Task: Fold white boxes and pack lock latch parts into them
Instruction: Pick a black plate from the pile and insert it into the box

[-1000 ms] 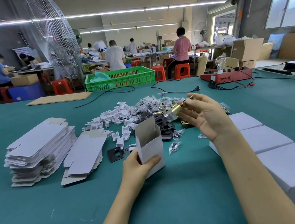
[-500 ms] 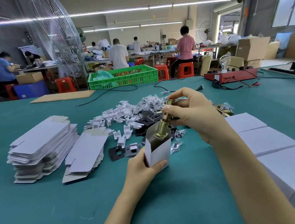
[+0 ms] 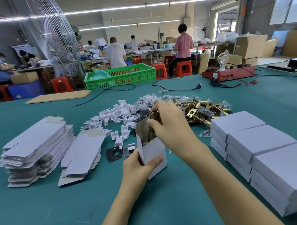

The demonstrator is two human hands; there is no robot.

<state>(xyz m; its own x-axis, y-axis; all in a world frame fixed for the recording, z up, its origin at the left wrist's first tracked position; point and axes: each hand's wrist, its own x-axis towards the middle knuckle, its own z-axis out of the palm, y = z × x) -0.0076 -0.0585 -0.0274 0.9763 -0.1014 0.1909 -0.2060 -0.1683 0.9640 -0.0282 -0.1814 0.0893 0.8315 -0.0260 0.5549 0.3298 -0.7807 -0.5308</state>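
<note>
Left hand (image 3: 137, 169) grips an upright open white box (image 3: 151, 148) near the green table's (image 3: 45, 211) middle, thumb across its front. Right hand (image 3: 170, 128) pinches a brass latch (image 3: 154, 118), lower end inside the box mouth. Loose brass latches (image 3: 201, 110) heaped behind. Flat box blanks (image 3: 37, 140) stacked toward left edge; closed white boxes (image 3: 258, 144) along right edge.

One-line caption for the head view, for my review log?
Left hand grips an open white box while right hand lowers a brass latch into it.
</note>
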